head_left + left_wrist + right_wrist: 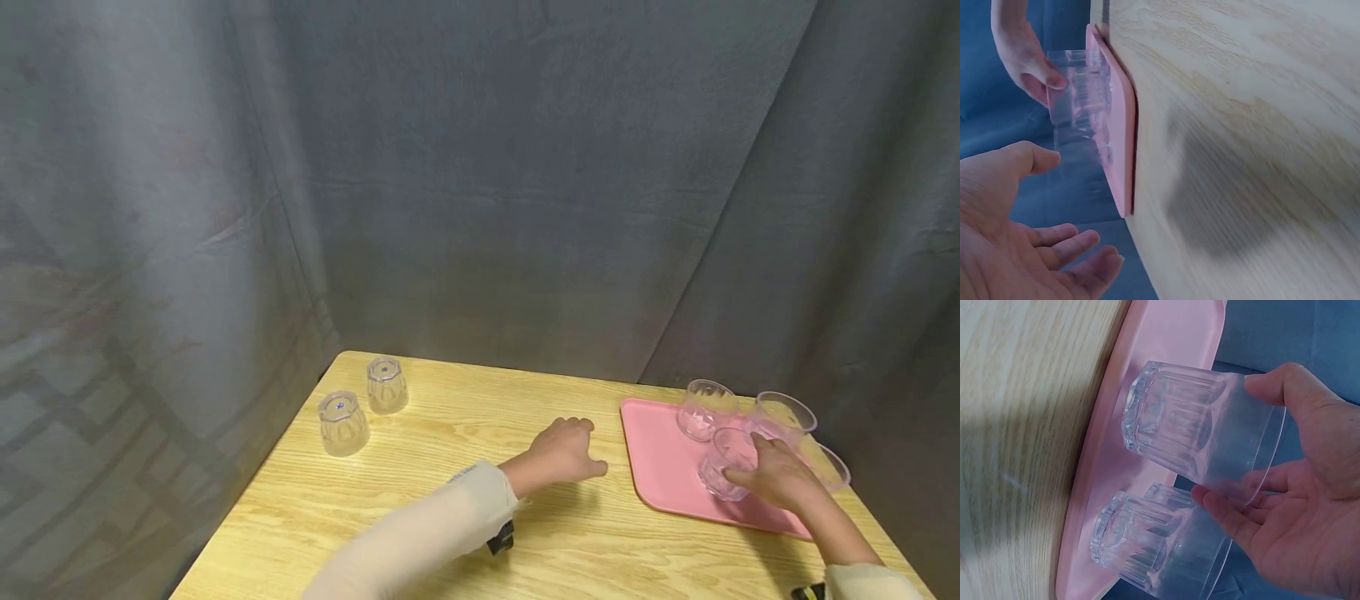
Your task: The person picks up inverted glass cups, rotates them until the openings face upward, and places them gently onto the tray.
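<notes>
My right hand grips a clear tumbler near its rim, thumb on one side and fingers on the other. That tumbler stands upright, its faceted base close over the pink tray. In the right wrist view a second clear tumbler is beside it, right by my fingertips. Other upright tumblers, one at the tray's back, are grouped around the held one. Left of the tray, my left hand hovers over the table with its fingers loosely spread and nothing in it.
Two clear tumblers stand upside down at the table's far left, one nearer and one farther back. The light wooden table ends at grey curtains behind and on both sides.
</notes>
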`<state>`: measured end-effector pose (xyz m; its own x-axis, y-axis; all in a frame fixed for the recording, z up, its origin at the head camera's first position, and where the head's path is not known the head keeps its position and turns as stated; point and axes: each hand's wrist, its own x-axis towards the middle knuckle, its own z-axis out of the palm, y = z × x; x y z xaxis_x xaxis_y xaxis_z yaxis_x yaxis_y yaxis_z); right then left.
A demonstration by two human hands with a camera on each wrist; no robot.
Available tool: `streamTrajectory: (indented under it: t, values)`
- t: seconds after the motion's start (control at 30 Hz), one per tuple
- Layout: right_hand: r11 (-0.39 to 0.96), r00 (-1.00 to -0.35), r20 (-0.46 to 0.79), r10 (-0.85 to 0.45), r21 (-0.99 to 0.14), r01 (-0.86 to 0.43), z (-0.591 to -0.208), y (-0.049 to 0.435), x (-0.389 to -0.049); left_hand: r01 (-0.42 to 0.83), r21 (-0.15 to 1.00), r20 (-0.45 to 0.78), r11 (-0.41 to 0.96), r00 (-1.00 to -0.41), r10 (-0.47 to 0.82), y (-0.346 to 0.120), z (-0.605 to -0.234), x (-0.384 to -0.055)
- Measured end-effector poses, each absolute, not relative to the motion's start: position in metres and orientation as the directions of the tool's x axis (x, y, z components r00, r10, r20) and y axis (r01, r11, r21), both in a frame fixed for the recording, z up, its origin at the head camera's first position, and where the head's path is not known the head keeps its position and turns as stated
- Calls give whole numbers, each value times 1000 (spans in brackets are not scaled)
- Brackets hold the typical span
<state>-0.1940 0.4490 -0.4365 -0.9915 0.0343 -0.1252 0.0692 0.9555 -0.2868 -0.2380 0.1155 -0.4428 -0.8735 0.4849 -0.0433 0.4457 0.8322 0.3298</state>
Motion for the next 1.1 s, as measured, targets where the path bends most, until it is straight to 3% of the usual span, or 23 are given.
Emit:
streamTrajectory:
  t: [1.1]
  values:
    - [957, -996, -90, -10, -290, 17, -439, 453, -195, 407, 333, 5, 851, -903, 430, 6, -417, -234]
